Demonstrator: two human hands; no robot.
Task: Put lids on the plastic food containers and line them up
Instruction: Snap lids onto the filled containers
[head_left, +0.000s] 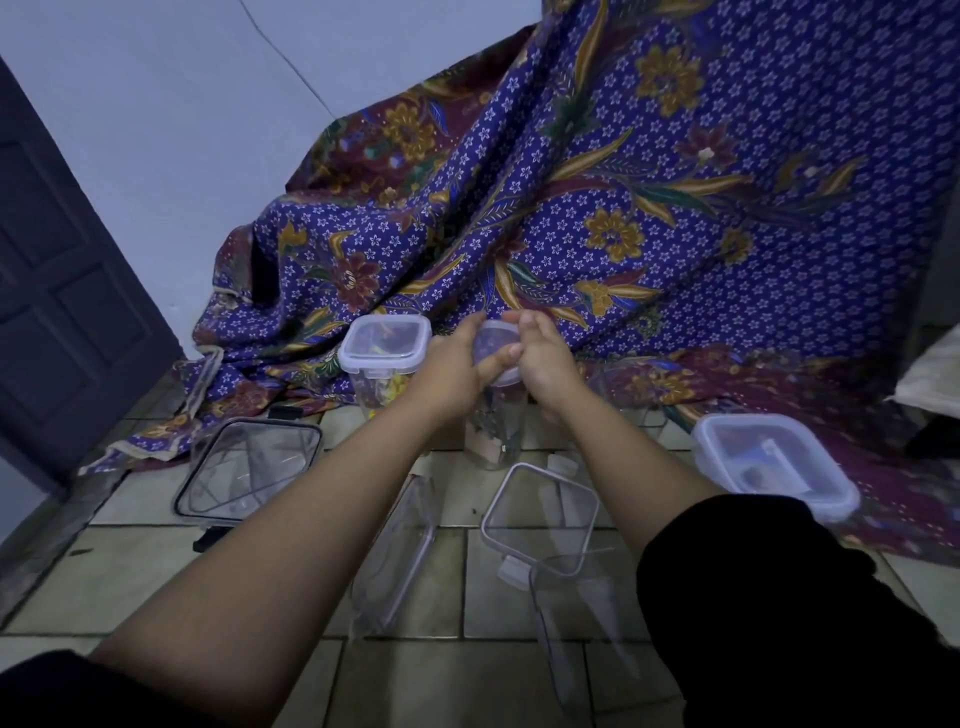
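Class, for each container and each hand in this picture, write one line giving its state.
Round container: upright, round lid on top.
Tall square container: lid on, contents inside.
Low square container: lid on.
Black-rimmed container: open, no lid.
Grey-rimmed container: open, no lid.
Left hand: fingers grip the round lid.
Right hand: fingers grip the round lid.

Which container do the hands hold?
The tall round clear plastic container, the only one touched: left hand and right hand grip its round lid.
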